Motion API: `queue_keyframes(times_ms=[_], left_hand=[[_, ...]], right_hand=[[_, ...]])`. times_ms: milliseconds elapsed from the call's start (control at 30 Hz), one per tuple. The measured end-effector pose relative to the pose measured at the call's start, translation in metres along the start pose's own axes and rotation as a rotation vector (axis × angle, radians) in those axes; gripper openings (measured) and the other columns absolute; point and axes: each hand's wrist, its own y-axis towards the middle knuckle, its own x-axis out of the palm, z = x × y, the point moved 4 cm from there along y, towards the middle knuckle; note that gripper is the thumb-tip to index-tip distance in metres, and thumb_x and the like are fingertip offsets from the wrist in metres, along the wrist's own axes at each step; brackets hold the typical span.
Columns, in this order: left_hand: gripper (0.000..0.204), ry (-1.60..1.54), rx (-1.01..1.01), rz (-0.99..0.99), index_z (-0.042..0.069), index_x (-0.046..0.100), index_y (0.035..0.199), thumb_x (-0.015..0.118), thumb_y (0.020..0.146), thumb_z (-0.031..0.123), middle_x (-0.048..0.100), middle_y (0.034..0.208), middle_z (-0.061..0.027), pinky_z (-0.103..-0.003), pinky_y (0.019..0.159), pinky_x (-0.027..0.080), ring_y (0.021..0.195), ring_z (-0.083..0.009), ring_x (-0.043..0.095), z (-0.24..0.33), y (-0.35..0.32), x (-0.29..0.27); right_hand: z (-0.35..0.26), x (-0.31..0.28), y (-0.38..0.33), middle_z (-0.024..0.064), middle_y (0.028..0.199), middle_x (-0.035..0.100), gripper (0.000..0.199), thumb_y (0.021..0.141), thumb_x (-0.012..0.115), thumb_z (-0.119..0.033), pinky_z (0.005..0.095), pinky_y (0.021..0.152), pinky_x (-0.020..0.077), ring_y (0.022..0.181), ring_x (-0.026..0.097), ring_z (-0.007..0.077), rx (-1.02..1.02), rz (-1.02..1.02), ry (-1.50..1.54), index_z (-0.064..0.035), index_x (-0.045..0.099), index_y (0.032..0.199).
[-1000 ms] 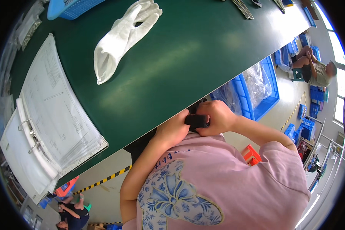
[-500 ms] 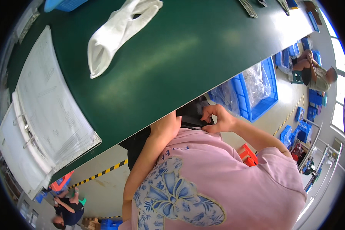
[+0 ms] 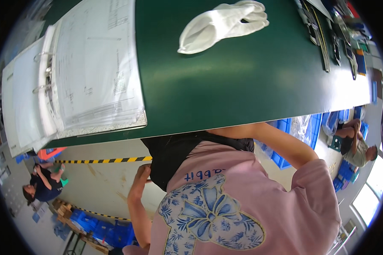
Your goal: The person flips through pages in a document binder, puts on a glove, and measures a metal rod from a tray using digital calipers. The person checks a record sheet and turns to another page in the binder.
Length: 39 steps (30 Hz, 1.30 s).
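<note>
My left hand [image 3: 141,175] is at my left hip, beside the edge of a black garment [image 3: 168,159] over my lap. Its fingers look curled against that cloth edge, partly hidden by it. My right forearm [image 3: 281,140] reaches across my waist, and my right hand [image 3: 230,131] lies over the black cloth by the table edge, its fingers hidden under the tabletop. A white glove [image 3: 219,27] lies flat on the green table [image 3: 225,89], away from both hands.
An open ring binder [image 3: 95,72] with sleeved drawings covers the table's left side. Metal measuring tools [image 3: 321,36] lie at the far right. Blue crates [image 3: 315,129] with clear plastic stand beyond the right edge. Two people sit apart: one at left [image 3: 47,182], one at right [image 3: 355,140].
My left hand has moved from the front of my waist out to my left hip. My right hand has slid under the table edge. The view has turned, shifting the glove and binder.
</note>
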Motion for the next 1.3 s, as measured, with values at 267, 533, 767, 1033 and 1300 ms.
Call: queue_keyframes(times_ms=[267,533,767,1033,1300], left_hand=[[0.125,-0.481,0.299,0.06,0.009,0.018,0.149,0.076,0.057,0.072,0.04,0.136,-0.0159,-0.04,0.108,0.031,0.13,-0.0271,0.037,-0.049,-0.015,0.059],[0.101,-0.6,0.399,0.239,0.007,0.019,0.149,0.078,0.072,0.037,0.034,0.142,-0.0202,-0.038,0.109,0.029,0.131,-0.0304,0.035,-0.011,-0.022,0.093],[0.109,-0.087,0.79,0.035,-0.001,0.02,0.147,0.083,0.066,0.035,0.033,0.143,-0.0234,-0.038,0.111,0.027,0.134,-0.0327,0.033,0.089,0.012,0.105],[0.102,0.227,0.695,-0.245,-0.005,0.02,0.146,0.074,0.076,0.045,0.026,0.148,-0.0282,-0.039,0.115,0.018,0.14,-0.0363,0.023,0.13,0.05,0.123],[0.086,0.265,0.594,-0.283,-0.001,0.018,0.147,0.06,0.089,0.045,0.024,0.149,-0.0249,-0.041,0.114,0.022,0.141,-0.0343,0.023,0.068,0.027,0.092]], right_hand=[[-0.036,0.045,0.045,0.0224,0.128,0.053,0.081,0.067,0.079,-0.041,0.0409,0.099,0.0405,0.116,0.052,0.0356,-0.074,-0.499,0.102,-0.0023,0.048,0.131],[-0.023,0.036,0.044,0.0227,0.134,0.047,0.095,0.063,0.081,-0.044,0.0417,0.104,0.0348,0.123,0.046,0.0364,-0.016,-0.512,-0.031,0.0005,0.041,0.137],[0.039,-0.014,-0.061,0.0174,0.129,0.052,0.091,0.059,0.087,-0.029,0.0401,0.097,0.0411,0.118,0.05,0.0292,0.213,-0.102,0.337,-0.0026,0.043,0.135],[0.073,0.005,-0.134,0.0154,0.144,0.037,0.117,0.058,0.088,-0.013,0.0388,0.098,0.04,0.126,0.043,0.0259,0.42,0.25,0.6,-0.0043,0.015,0.149],[-0.014,-0.046,-0.111,0.0277,0.142,0.032,0.101,0.067,0.081,-0.038,0.0436,0.108,0.0315,0.133,0.032,0.0424,0.016,0.037,-0.147,0.0053,0.028,0.141]])
